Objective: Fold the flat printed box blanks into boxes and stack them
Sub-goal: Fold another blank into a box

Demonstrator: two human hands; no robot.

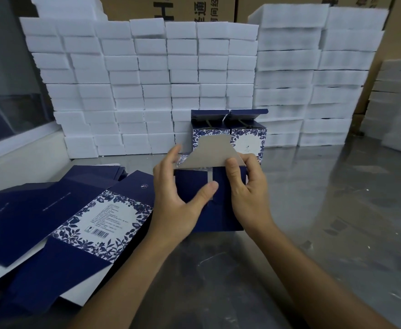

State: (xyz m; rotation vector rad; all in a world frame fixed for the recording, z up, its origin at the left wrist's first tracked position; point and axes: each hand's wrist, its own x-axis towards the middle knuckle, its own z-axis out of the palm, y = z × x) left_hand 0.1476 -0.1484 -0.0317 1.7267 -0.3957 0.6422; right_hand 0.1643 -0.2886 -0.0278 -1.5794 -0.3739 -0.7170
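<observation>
A half-folded navy box (220, 210) stands on the steel table (325, 198) in the middle of the head view, its grey-backed flap (212, 151) sticking up. My left hand (178, 200) grips the box's left side, thumb pressing a navy end flap. My right hand (249, 193) grips the right side, fingers curled over the flap's base. Behind them stand two folded boxes (249, 136) with blue floral print, lids open. A pile of flat printed blanks (64, 222) lies to the left.
White foam blocks (147, 86) are stacked in a tall wall across the back, with bigger foam stacks (318, 74) at the right. Brown cartons (194, 8) stand behind them. A pale ledge (24, 150) borders the table's left.
</observation>
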